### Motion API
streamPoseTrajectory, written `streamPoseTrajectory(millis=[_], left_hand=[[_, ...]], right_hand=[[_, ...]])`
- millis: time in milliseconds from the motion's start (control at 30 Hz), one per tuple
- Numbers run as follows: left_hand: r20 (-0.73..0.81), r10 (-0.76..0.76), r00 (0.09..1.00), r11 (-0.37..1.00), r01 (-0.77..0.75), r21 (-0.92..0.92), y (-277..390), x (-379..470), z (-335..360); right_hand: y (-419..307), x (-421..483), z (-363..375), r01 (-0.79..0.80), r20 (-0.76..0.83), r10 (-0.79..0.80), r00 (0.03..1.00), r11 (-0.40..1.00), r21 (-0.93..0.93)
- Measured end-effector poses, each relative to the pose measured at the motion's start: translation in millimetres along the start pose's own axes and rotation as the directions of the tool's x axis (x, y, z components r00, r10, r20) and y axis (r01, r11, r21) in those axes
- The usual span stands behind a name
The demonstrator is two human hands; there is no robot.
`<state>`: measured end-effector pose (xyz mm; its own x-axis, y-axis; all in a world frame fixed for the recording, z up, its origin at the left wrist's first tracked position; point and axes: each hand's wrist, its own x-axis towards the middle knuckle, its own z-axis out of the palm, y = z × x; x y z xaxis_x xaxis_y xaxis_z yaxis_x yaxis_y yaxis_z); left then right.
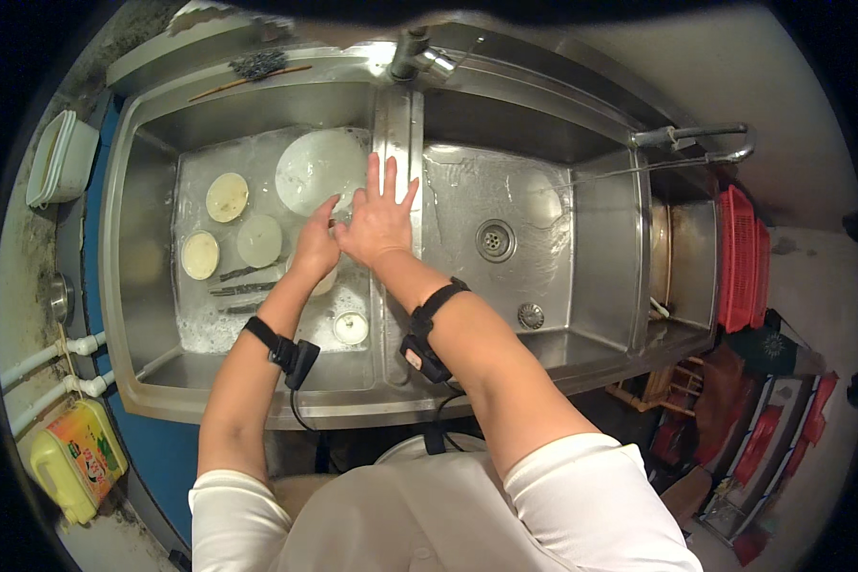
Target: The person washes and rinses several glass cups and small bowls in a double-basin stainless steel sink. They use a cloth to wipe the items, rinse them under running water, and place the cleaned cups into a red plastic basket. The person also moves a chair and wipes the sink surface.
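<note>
Both my hands are over the divider side of the left basin (pixel 150 307) of a steel double sink. My right hand (pixel 379 222) is palm down with its fingers spread, reaching over the divider. Against its thumb side is my left hand (pixel 314 243), fingers partly curled; whether it holds anything is hidden. Just beyond them a large white plate (pixel 318 168) lies in shallow, sudsy water. To the left are small round dishes (pixel 227 197), (pixel 200 254), (pixel 259 242). Several dark, slim utensils (pixel 247 289) lie below these dishes. Another pale dish (pixel 325 282) is partly covered by my left hand.
A small round lid-like piece (pixel 350 327) sits near the front. The right basin has a drain (pixel 495 240) and a loose strainer (pixel 530 315); a tap (pixel 736 146) runs a thin stream into it. A mixer tap (pixel 418 61), scourer (pixel 257 64) and red baskets (pixel 740 257) surround the sink.
</note>
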<state>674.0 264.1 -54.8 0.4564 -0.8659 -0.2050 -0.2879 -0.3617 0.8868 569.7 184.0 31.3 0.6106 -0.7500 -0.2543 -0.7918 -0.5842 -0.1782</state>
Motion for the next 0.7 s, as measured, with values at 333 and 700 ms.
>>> streamPoseTrajectory(millis=[333, 700], left_hand=[[-0.154, -0.292, 0.944, 0.829, 0.169, -0.533, 43.7, -40.2, 61.4], [-0.481, -0.116, 0.869, 0.73, 0.403, 0.552, 133.6, -39.2, 117.4]], right_hand=[[38.3, -3.6, 17.2, 0.303, -0.263, -0.178, 0.948, 0.754, 0.583], [426.2, -65.1, 164.4, -0.605, 0.047, 0.61, 0.791, 0.768, 0.212]])
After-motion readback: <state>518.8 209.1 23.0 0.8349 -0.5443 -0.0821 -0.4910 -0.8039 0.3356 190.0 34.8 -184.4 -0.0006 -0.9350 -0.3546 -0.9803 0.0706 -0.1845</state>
